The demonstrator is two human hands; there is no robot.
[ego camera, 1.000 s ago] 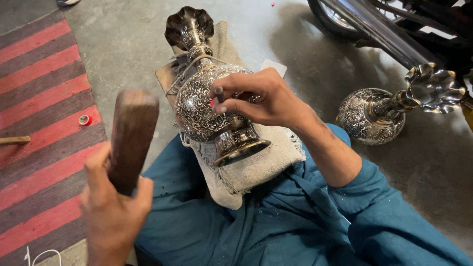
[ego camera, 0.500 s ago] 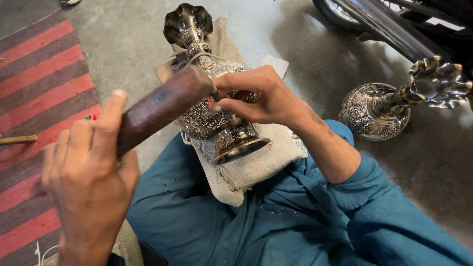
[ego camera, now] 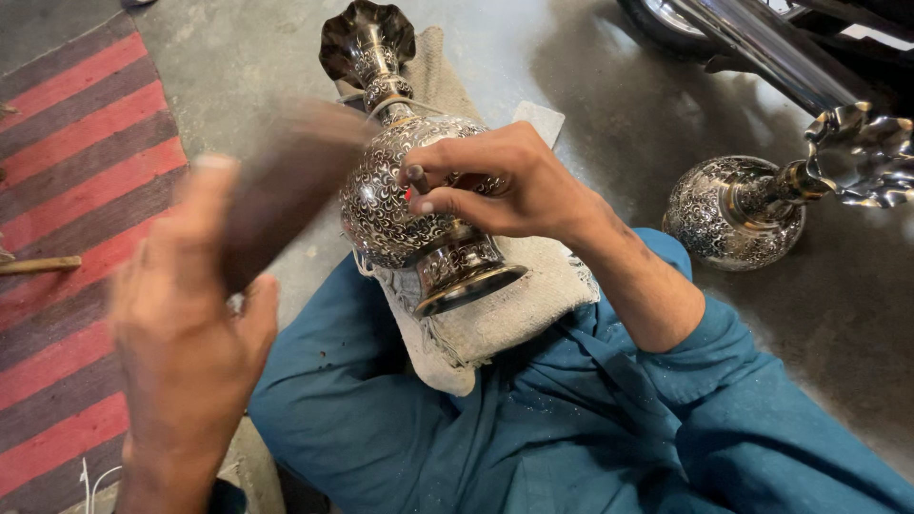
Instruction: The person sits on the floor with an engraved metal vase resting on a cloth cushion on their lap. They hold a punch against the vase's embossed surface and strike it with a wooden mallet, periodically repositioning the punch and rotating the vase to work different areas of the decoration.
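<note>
An engraved silver metal vase [ego camera: 386, 214] lies on its side on a beige padded cushion [ego camera: 505, 319] across my lap. My right hand [ego camera: 509, 186] rests on the vase's belly and pinches a small metal punch [ego camera: 417, 179] against the engraved surface. My left hand [ego camera: 186, 324] is at the lower left, gripping a dark wooden mallet block [ego camera: 286, 186]. The block is blurred with motion and sits just left of the vase's neck. The vase's fluted mouth [ego camera: 367, 38] points away from me.
A second engraved vase [ego camera: 728, 214] with a ruffled rim lies on the concrete floor at right, under a chrome motorcycle pipe [ego camera: 762, 43]. A red and grey striped rug [ego camera: 67, 190] covers the floor at left, with a wooden stick [ego camera: 38, 266] on it.
The wooden mallet swung from upright down toward the punch, and now is drawn back left, blurred. My right hand has kept the punch on the vase.
</note>
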